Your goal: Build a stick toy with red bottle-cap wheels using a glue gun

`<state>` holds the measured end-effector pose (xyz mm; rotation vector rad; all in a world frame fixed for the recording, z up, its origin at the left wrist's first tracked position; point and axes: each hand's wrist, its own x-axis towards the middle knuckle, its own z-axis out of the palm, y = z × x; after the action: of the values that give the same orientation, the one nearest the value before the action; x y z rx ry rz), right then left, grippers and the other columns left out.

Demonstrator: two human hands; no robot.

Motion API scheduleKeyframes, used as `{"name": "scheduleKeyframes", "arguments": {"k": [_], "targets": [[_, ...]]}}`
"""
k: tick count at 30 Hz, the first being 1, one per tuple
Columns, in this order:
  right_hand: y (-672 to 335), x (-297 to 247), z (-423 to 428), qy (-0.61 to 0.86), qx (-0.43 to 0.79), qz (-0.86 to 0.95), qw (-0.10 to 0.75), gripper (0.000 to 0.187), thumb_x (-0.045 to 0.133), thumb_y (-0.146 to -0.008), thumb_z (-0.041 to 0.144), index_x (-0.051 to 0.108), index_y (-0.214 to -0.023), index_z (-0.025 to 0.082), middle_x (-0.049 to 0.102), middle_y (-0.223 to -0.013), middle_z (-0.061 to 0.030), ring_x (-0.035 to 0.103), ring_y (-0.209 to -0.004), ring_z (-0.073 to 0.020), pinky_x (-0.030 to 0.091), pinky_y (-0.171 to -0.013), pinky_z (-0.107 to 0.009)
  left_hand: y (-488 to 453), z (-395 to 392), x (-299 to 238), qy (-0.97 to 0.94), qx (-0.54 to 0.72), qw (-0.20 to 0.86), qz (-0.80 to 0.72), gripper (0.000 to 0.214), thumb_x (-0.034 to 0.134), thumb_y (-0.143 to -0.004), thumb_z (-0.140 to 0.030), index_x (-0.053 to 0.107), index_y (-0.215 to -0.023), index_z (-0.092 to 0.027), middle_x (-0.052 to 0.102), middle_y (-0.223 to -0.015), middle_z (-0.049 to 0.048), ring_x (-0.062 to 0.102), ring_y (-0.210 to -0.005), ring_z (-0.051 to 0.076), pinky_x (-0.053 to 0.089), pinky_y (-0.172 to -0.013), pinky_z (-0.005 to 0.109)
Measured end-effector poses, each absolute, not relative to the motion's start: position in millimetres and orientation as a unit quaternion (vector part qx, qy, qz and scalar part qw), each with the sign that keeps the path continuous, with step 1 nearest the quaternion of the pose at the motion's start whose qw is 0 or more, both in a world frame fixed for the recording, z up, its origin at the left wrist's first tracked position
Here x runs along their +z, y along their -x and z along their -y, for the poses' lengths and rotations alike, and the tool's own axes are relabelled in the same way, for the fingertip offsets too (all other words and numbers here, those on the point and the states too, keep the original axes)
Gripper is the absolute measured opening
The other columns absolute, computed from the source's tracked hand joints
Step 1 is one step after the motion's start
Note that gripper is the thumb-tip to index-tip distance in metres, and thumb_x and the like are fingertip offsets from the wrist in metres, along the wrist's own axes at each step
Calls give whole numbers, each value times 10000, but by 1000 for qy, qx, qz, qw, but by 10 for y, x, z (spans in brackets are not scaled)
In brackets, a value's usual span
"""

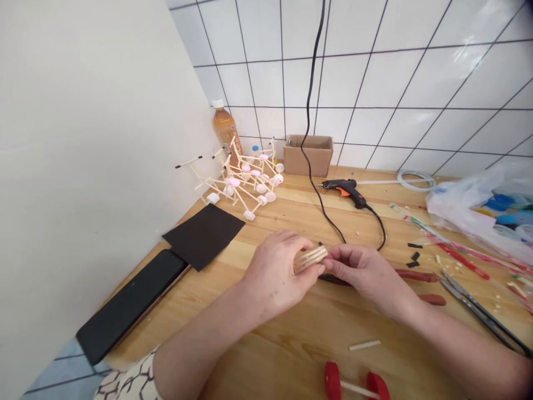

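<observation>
My left hand and my right hand meet over the middle of the wooden table. Between them they pinch a small frame of glued wooden sticks, the left hand at its left end and the right hand's fingertips at its right end. Both hands have their fingers curled round it. A dark flat piece lies under the right hand.
A black glue gun with its cord lies behind the hands. Stick models with bottle caps stand at the back left, beside a bottle and a cardboard box. Black sheet, phone, scissors, red-wheeled axle, plastic bag.
</observation>
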<state>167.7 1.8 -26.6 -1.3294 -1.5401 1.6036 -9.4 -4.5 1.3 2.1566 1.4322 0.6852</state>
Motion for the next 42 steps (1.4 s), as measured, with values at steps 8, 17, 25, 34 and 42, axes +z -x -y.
{"name": "scheduleKeyframes", "arguments": {"k": [8, 17, 25, 34, 42], "targets": [[-1629, -248, -8, 489, 622, 540, 286, 227, 689, -672, 384, 677, -768, 178, 664, -709, 16, 585, -699, -140, 431, -678, -254, 70, 42, 37, -766, 248, 252, -538, 153, 616, -752, -336, 630, -797, -191, 653, -849, 26, 581, -877, 209, 435, -767, 323], [-1631, -258, -30, 485, 624, 540, 288, 227, 681, -672, 399, 673, -740, 183, 646, -695, 11, 573, -690, -149, 424, -664, -269, 73, 61, 40, -761, 246, 263, -539, 149, 611, -757, -333, 629, -794, -189, 651, -852, 23, 582, -884, 201, 426, -780, 316], [-1629, -270, -39, 492, 627, 530, 289, 224, 692, -645, 392, 634, -677, 178, 593, -634, 20, 554, -672, -151, 408, -659, -278, 74, 57, 46, -766, 238, 268, -534, 153, 590, -774, -329, 637, -802, -186, 654, -868, 27, 580, -901, 205, 423, -785, 317], [-1600, -239, -56, 501, 615, 542, 276, 267, 684, -634, 436, 635, -687, 179, 566, -607, 21, 529, -646, -149, 395, -632, -279, 87, 25, 16, -771, 258, 273, -514, 137, 580, -790, -318, 636, -790, -194, 656, -852, 14, 586, -869, 182, 427, -768, 285], [-1613, -257, -40, 498, 603, 554, 285, 272, 654, -670, 451, 647, -697, 181, 624, -676, 11, 539, -646, -135, 401, -615, -264, 114, 0, 41, -750, 260, 305, -527, 181, 486, -838, -247, 637, -775, -169, 666, -842, 23, 599, -796, 158, 438, -695, 246]]}}
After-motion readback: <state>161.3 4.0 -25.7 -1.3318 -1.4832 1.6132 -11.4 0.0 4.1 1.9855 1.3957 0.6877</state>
